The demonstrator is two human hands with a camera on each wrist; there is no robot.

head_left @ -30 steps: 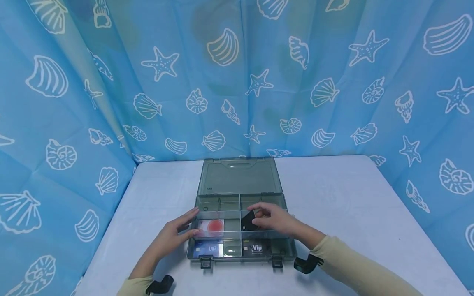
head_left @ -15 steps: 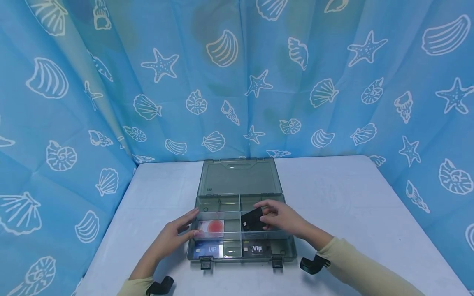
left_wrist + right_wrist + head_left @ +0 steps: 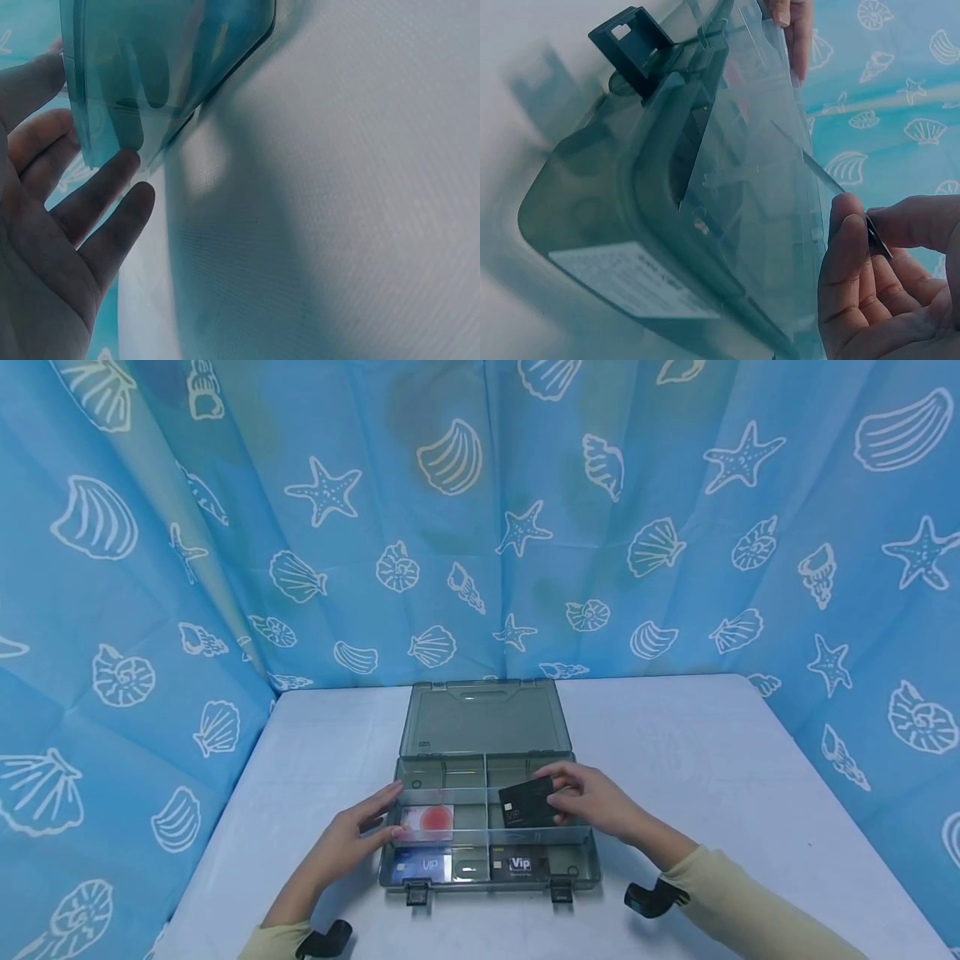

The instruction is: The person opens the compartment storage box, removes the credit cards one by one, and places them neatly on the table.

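A dark translucent divided box (image 3: 469,887) lies with its lid raised. My right hand (image 3: 592,802) pinches a black card (image 3: 527,802) by its right edge, tilted over the right middle compartment; the right wrist view shows the card (image 3: 821,174) edge-on between thumb and fingers of the hand (image 3: 889,277). My left hand (image 3: 348,835) rests with extended fingers on the box's left side; in the left wrist view the hand (image 3: 67,217) touches the box wall (image 3: 169,90). A red and white card (image 3: 427,822) lies in the left middle compartment.
In the front row lie a blue VIP card (image 3: 422,865) at left and a dark Vip card (image 3: 519,863) at right. The raised lid (image 3: 486,718) leans at the back. Two latches stick out in front. A blue shell-print curtain (image 3: 480,527) surrounds the white table (image 3: 675,735).
My right hand has moved right and slightly up, drawing the black card along, and more of its face shows. The left hand has stayed at the box's side.
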